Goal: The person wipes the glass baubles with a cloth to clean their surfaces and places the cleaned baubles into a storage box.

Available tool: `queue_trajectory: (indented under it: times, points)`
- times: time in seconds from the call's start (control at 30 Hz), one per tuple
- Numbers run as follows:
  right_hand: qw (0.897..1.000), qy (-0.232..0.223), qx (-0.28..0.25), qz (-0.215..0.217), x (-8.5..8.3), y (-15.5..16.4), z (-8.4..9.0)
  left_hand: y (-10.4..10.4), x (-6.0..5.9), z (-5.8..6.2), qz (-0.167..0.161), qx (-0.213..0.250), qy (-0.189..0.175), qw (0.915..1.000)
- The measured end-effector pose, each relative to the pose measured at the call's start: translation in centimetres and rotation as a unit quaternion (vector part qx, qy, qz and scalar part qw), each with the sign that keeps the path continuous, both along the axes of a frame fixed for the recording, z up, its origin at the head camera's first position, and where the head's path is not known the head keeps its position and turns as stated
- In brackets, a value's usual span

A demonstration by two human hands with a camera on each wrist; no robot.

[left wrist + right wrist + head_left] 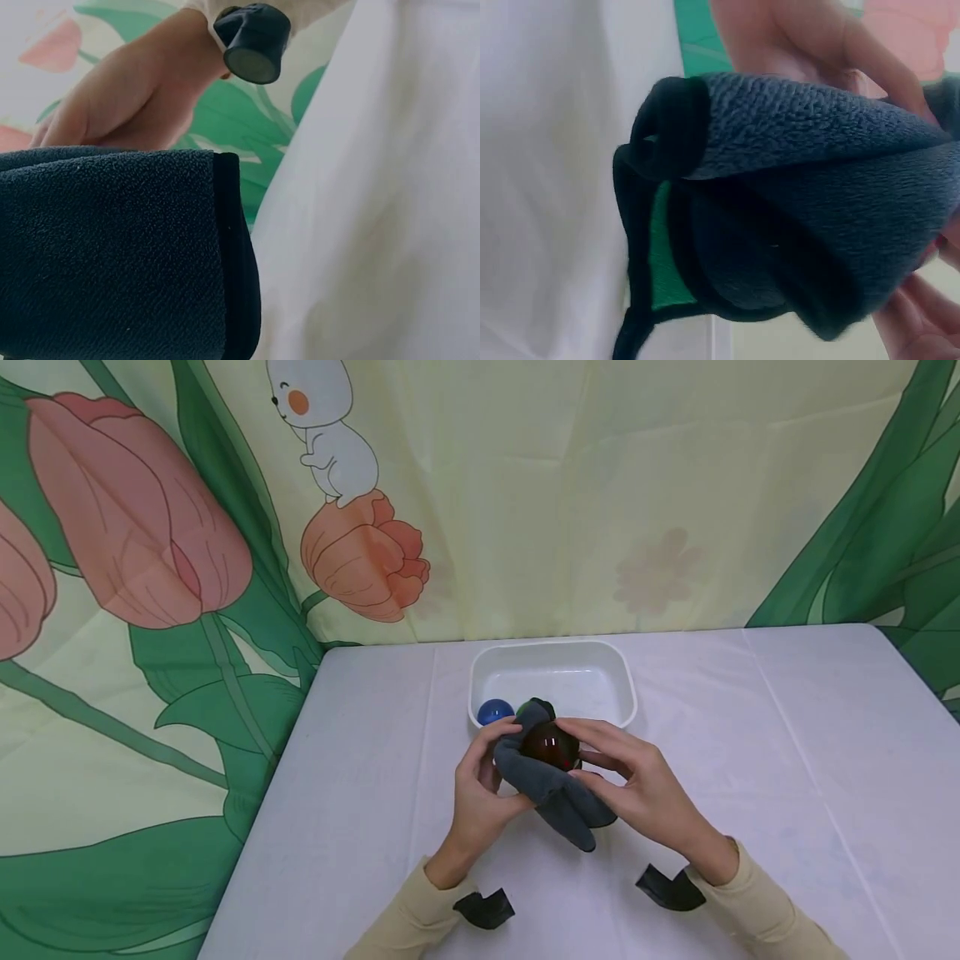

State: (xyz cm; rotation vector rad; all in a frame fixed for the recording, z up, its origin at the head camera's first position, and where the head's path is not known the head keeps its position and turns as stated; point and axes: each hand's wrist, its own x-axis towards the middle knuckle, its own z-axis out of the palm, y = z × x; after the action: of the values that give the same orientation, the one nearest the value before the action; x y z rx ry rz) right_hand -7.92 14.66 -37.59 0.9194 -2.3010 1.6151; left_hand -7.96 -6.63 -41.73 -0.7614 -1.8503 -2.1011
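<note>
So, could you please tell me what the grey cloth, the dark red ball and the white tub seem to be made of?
Grey cloth: soft microfibre or fleece, nubbly pile. Dark red ball: probably glossy plastic or glass, bright highlights. White tub: likely smooth moulded plastic.

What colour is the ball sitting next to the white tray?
Blue. The ball lies just left of the white tray, seen best in the head view.
</note>
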Motion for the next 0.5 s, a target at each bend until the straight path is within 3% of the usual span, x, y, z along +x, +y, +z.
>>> queue_trajectory:
  times: [0.2, 0.5]
  points:
    - [1.0, -0.001, -0.007, -0.01, -0.9, 0.9, 0.3, 0.3, -0.3, -0.3, -0.001, -0.016, -0.038, 0.9992]
    - [0.998, -0.001, 0.0, -0.066, -2.5, 2.2, 0.7, 1.5, -1.4, -0.9, 0.002, 0.005, -0.038, 0.9993]
